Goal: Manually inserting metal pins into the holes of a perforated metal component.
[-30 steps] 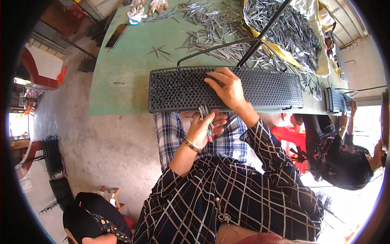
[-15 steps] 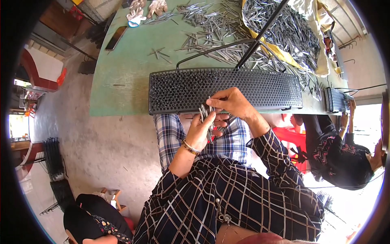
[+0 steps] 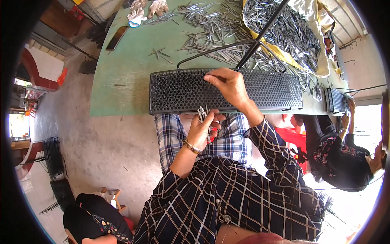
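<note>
Leftmost on the green table (image 3: 126, 95), a phone (image 3: 117, 38) is seen near the left edge, with work gloves (image 3: 136, 17) laid at the far left. Further right, a few loose sticks (image 3: 161, 53) are crossed on the tabletop. Along the near edge, a long black rack (image 3: 270, 91) pierced with holes is set; it looks stiff and fairly heavy, and would best be lifted by both ends. Just below its near rim, a bundle of thin metal sticks (image 3: 202, 112) is gripped in the left hand (image 3: 199, 129), the thumb laid across them and their upper ends left free. Each stick is judged light, stiff and rather slippery, hard to break, and best taken by its free end. Slightly to the right, above the rack, the thumb and fingertips of the right hand (image 3: 232, 87) are pinched together, seemingly on one stick. At the far right, a great heap of sticks is held in an open sack (image 3: 323, 61); as a mass, it would probably be heavy.
</note>
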`<act>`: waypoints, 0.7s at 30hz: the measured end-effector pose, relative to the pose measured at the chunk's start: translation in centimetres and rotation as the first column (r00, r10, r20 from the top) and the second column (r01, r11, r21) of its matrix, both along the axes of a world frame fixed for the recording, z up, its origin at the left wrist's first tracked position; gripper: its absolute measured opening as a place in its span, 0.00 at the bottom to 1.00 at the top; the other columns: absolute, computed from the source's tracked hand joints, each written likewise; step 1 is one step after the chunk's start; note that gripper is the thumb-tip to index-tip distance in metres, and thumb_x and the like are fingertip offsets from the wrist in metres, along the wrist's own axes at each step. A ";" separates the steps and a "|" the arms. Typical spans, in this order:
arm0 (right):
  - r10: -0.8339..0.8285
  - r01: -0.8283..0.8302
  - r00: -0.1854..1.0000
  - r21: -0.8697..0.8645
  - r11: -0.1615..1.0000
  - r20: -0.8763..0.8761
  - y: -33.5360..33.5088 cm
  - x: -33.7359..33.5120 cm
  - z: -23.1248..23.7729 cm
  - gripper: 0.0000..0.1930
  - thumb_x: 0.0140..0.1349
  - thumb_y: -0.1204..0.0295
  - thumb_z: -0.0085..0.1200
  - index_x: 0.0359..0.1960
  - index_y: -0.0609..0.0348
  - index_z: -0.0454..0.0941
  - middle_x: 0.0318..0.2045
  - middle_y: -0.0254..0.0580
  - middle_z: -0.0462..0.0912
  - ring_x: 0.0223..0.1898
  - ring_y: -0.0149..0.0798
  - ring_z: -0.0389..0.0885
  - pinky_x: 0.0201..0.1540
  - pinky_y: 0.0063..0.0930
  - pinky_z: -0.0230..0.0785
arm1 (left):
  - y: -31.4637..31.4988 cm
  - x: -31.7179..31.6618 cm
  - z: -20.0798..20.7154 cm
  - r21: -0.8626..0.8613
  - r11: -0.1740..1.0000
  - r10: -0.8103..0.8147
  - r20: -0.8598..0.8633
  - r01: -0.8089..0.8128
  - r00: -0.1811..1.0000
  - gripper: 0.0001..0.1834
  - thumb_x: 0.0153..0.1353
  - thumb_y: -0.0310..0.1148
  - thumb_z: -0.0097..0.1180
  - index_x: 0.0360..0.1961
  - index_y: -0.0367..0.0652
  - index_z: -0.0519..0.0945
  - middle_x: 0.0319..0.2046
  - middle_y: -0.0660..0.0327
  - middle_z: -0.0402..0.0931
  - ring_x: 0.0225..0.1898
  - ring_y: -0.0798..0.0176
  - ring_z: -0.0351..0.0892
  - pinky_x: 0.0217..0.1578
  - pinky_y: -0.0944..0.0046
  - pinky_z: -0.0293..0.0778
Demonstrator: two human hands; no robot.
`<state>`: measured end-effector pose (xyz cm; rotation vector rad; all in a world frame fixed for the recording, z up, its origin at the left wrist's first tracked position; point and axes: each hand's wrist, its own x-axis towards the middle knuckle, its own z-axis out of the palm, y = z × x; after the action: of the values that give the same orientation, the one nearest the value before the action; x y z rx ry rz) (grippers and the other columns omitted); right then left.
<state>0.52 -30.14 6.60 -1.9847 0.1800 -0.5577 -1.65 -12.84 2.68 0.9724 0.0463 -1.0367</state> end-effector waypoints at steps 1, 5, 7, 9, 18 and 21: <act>0.001 -0.001 1.000 0.002 1.000 0.000 0.0 0.4 -0.2 0.11 0.53 0.68 0.63 0.32 0.64 0.81 0.29 0.42 0.82 0.25 0.32 0.77 0.28 0.24 0.69 | 0.0 0.0 0.0 0.021 1.000 -0.009 -0.006 0.009 1.000 0.15 0.66 0.41 0.49 0.46 0.40 0.75 0.36 0.57 0.80 0.27 0.73 0.76 0.19 0.75 0.70; 0.070 -0.068 0.997 -0.113 0.991 0.020 0.1 1.0 -1.0 0.10 0.54 0.68 0.62 0.32 0.63 0.82 0.30 0.42 0.82 0.26 0.36 0.80 0.30 0.27 0.71 | 0.2 0.0 -0.1 0.012 1.000 -0.004 -0.002 0.004 1.000 0.15 0.66 0.41 0.49 0.45 0.41 0.75 0.36 0.57 0.80 0.27 0.73 0.76 0.19 0.75 0.69; 0.080 -0.079 0.997 -0.110 0.991 0.012 0.1 1.0 -1.3 0.10 0.54 0.68 0.62 0.32 0.63 0.82 0.30 0.42 0.82 0.27 0.37 0.80 0.30 0.27 0.71 | 0.2 0.0 0.0 0.027 1.000 -0.011 -0.021 0.011 1.000 0.15 0.66 0.40 0.49 0.46 0.41 0.74 0.36 0.57 0.80 0.27 0.73 0.76 0.19 0.75 0.69; 0.051 -0.049 0.998 -0.067 0.997 0.030 0.3 1.0 -1.6 0.10 0.54 0.68 0.62 0.32 0.63 0.82 0.30 0.42 0.82 0.27 0.36 0.80 0.31 0.27 0.71 | 0.2 0.1 0.0 0.005 1.000 -0.019 -0.050 0.019 0.999 0.15 0.66 0.40 0.49 0.46 0.41 0.74 0.36 0.57 0.80 0.27 0.73 0.76 0.19 0.75 0.69; -0.041 0.042 0.998 0.016 0.999 -0.055 1.5 0.3 -2.4 0.08 0.53 0.72 0.63 0.33 0.63 0.82 0.30 0.40 0.83 0.29 0.31 0.80 0.33 0.22 0.72 | 0.2 0.3 0.2 0.006 0.998 -0.058 -0.088 0.059 0.994 0.14 0.65 0.39 0.49 0.46 0.42 0.74 0.36 0.58 0.80 0.27 0.72 0.75 0.19 0.74 0.69; -0.015 0.015 1.000 -0.051 0.999 -0.014 1.5 0.2 -2.5 0.09 0.53 0.73 0.62 0.34 0.64 0.82 0.32 0.41 0.82 0.29 0.33 0.81 0.33 0.24 0.73 | 0.2 0.2 0.2 0.009 0.998 -0.069 -0.087 0.070 0.994 0.14 0.65 0.40 0.49 0.46 0.42 0.74 0.36 0.58 0.80 0.28 0.72 0.75 0.19 0.74 0.68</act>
<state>0.72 -28.60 4.07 -2.0385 0.1917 -0.5624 -1.45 -12.68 2.85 0.9452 0.0914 -1.1434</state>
